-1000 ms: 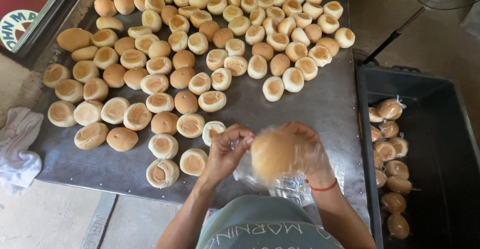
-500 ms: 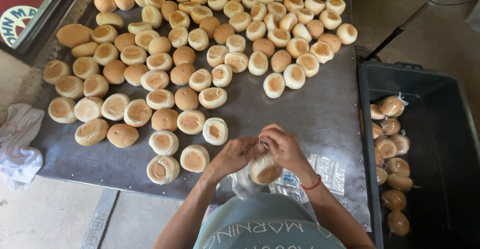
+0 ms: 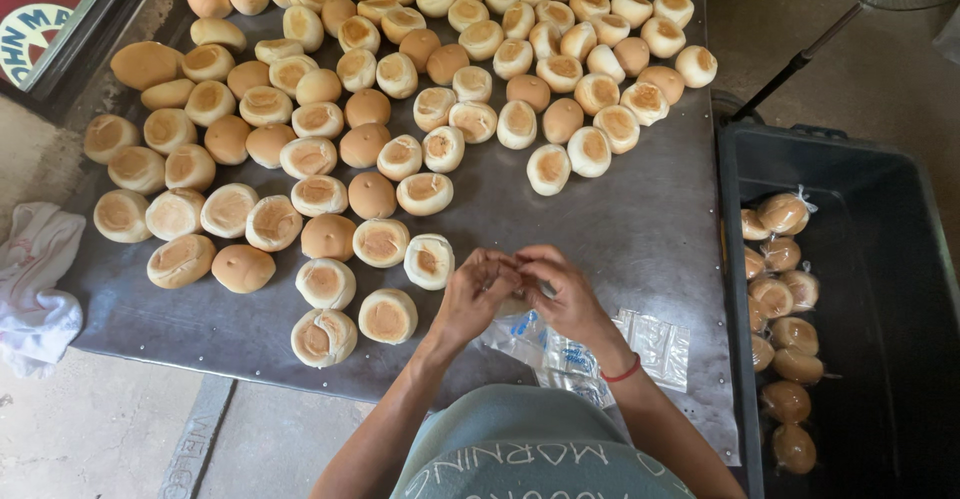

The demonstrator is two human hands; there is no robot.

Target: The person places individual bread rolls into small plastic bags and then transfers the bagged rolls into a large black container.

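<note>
Head view, looking down on a grey metal table (image 3: 640,229). At its near edge the left hand (image 3: 475,294) and right hand (image 3: 568,294) meet fingertip to fingertip, both pinched around a small clear-bagged bun (image 3: 514,304) that is almost wholly hidden between them; the right wrist carries a thin red band (image 3: 622,372). Just beneath and to the right of the hands lies a flat stack of clear plastic bags (image 3: 600,344) bearing small blue printed patches. Unwrapped round buns (image 3: 372,196), tan to brown, crowd the far and left parts of the table. At right, a dark plastic bin (image 3: 880,249) holds a row of bagged buns (image 3: 782,215) along its left wall. A white cloth (image 3: 38,284) lies at the left on the floor; a red sign with a pale round emblem (image 3: 35,19) lies at far left.
</note>
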